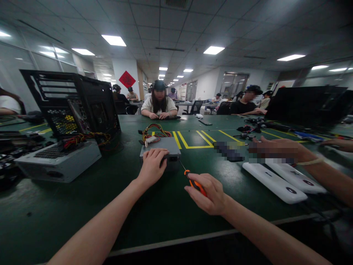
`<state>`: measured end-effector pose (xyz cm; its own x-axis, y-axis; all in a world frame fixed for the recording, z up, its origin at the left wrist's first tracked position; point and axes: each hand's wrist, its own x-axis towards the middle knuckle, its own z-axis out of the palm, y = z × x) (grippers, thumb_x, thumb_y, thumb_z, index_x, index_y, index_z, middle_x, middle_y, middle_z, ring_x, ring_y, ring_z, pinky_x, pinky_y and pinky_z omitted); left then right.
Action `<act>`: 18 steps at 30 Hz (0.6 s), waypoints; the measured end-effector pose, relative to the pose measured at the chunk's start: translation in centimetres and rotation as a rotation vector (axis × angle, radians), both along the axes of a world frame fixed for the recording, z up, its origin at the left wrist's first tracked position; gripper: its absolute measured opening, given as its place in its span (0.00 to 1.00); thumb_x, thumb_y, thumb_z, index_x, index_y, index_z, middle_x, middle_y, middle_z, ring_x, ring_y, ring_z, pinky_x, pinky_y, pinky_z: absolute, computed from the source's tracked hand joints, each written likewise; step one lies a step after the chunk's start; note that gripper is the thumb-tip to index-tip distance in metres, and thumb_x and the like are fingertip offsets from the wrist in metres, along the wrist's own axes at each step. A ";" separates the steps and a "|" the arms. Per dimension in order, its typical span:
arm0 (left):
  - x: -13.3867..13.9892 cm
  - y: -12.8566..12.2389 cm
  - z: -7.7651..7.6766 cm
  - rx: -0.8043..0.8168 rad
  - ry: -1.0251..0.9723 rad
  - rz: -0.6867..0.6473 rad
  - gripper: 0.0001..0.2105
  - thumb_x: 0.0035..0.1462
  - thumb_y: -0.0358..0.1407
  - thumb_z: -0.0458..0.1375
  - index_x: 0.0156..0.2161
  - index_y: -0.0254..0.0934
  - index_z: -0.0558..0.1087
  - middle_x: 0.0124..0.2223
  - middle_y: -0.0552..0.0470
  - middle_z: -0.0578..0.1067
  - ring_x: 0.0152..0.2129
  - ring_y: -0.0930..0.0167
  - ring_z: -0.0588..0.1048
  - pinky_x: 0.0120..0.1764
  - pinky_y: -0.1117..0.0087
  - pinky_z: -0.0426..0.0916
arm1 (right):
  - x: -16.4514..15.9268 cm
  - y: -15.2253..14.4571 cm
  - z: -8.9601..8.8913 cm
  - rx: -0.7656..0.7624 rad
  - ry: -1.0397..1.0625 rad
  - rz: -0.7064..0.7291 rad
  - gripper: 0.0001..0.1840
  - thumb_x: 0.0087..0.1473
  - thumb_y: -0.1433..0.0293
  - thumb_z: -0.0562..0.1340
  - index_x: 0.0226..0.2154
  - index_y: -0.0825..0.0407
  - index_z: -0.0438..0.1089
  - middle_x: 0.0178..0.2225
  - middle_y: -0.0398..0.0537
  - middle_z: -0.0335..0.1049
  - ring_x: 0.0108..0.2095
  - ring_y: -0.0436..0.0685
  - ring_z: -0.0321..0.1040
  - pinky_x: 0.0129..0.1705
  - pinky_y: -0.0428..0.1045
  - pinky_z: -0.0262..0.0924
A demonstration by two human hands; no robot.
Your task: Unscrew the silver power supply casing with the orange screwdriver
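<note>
A grey metal computer power supply lies on the green table in front of me, its bundle of coloured cables curling up behind it. My left hand grips the near side of its case, fingers bent over the top and the thumb at the front. In my right hand is an orange-and-black screwdriver, held closed around the handle. Its thin shaft points up and left to the unit's near right corner. Whether the tip sits in a screw is too small to tell.
At the left stand a second power supply and an open black computer case. White power banks lie at the right, below another person's hand. A person sits across the table, whose edge runs near me.
</note>
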<state>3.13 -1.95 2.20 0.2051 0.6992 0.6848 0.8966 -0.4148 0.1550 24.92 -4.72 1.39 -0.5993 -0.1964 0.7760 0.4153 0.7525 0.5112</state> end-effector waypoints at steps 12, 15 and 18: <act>0.0 0.0 0.0 -0.001 -0.003 -0.002 0.12 0.54 0.31 0.50 0.44 0.42 0.67 0.47 0.53 0.70 0.44 0.67 0.64 0.45 0.62 0.53 | -0.3 -0.1 -0.3 -0.090 -0.066 0.046 0.09 0.47 0.77 0.55 0.35 0.56 0.62 0.38 0.55 0.65 0.38 0.55 0.66 0.35 0.48 0.67; 0.0 0.0 0.0 0.000 -0.001 -0.004 0.12 0.54 0.31 0.49 0.44 0.42 0.67 0.48 0.53 0.70 0.44 0.67 0.64 0.45 0.61 0.53 | -0.4 -0.2 -0.1 -0.140 -0.101 0.040 0.09 0.48 0.79 0.56 0.35 0.56 0.62 0.38 0.54 0.65 0.38 0.52 0.67 0.36 0.44 0.67; 0.1 -0.1 0.1 -0.002 0.003 -0.006 0.12 0.55 0.31 0.49 0.44 0.42 0.67 0.48 0.53 0.70 0.44 0.67 0.64 0.45 0.61 0.53 | -0.3 -0.2 0.0 -0.203 -0.140 0.084 0.07 0.49 0.77 0.55 0.35 0.57 0.61 0.44 0.61 0.61 0.45 0.57 0.64 0.38 0.47 0.67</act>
